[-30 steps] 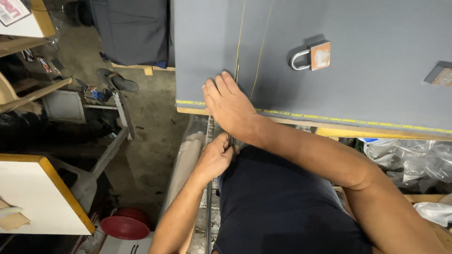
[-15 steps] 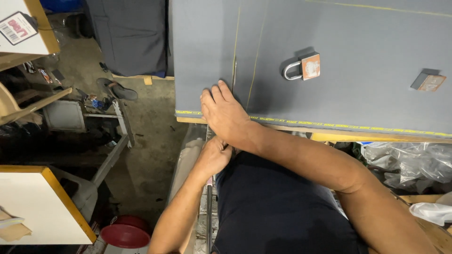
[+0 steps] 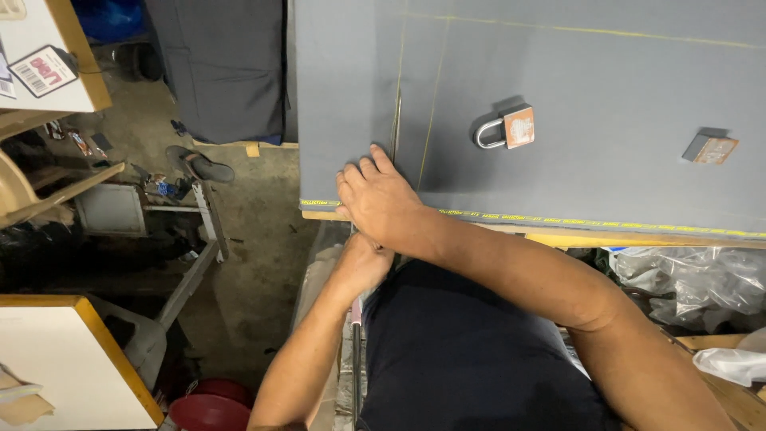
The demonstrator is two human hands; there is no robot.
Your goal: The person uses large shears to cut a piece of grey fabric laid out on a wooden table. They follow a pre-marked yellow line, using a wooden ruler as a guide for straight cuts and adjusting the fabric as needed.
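The cloth (image 3: 606, 72) spread over the table was plain slate grey, crossed by thin yellow chalk lines (image 3: 431, 104) and edged near its front by a yellow selvedge strip (image 3: 606, 225). A padlock (image 3: 509, 128) had an orange body and silver shackle. The person's shirt (image 3: 471, 359) was dark navy. A basin (image 3: 209, 409) on the floor was red.

A padlock (image 3: 506, 128) with a silver shackle and orange body lies far right of centre. Further right sits a small brown and grey block (image 3: 710, 148). Clear plastic bags (image 3: 694, 279) bunch below the near right edge. On the concrete floor (image 3: 255, 239) at left lie a dark sandal (image 3: 199, 165) and, near the bottom, a red bowl (image 3: 209, 411). A white board with orange edging (image 3: 64, 375) fills the near left corner.
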